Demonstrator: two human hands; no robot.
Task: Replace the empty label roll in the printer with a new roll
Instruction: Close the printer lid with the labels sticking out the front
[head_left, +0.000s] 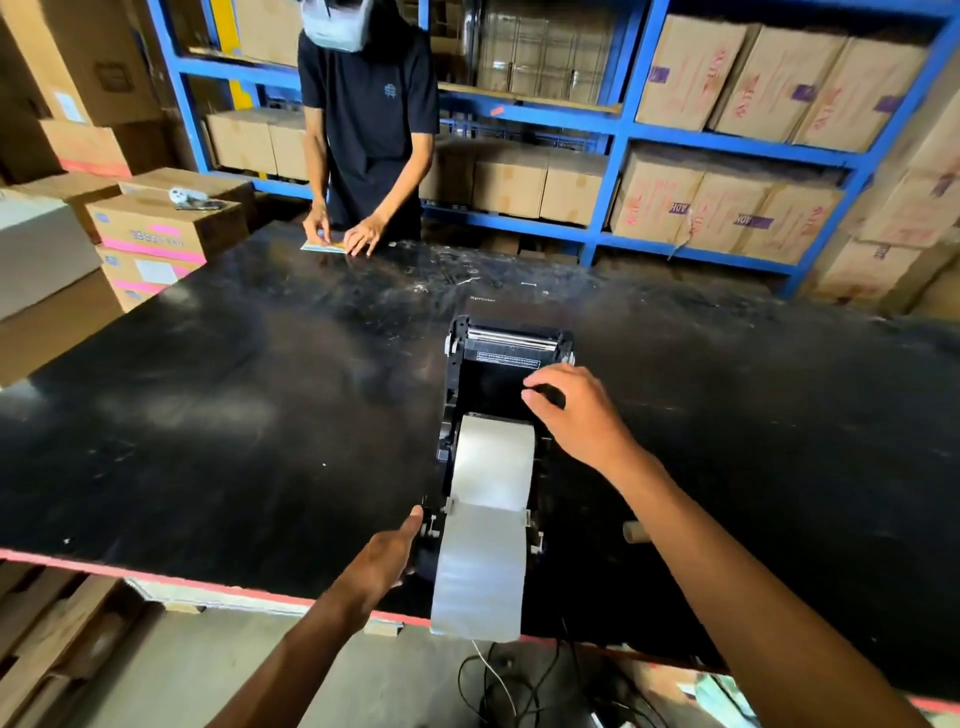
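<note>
A black label printer (506, 358) stands on the black table (234, 395) with its lid swung open toward the far side. A white label roll (493, 454) lies in its bay, and a strip of labels (480, 566) runs out over the front and hangs past the table edge. My left hand (382, 564) rests against the printer's front left corner, fingers together, thumb up. My right hand (571, 410) hovers over the open lid's right side, fingers curled on a dark part there. A small cardboard core (635, 531) lies right of the printer, partly hidden by my arm.
Another person (366, 130) stands at the table's far side with both hands on a paper sheet (324, 244). Cardboard boxes (156, 228) are stacked at the left, blue shelving (623, 130) with boxes stands behind. Cables (498, 675) hang below the near table edge.
</note>
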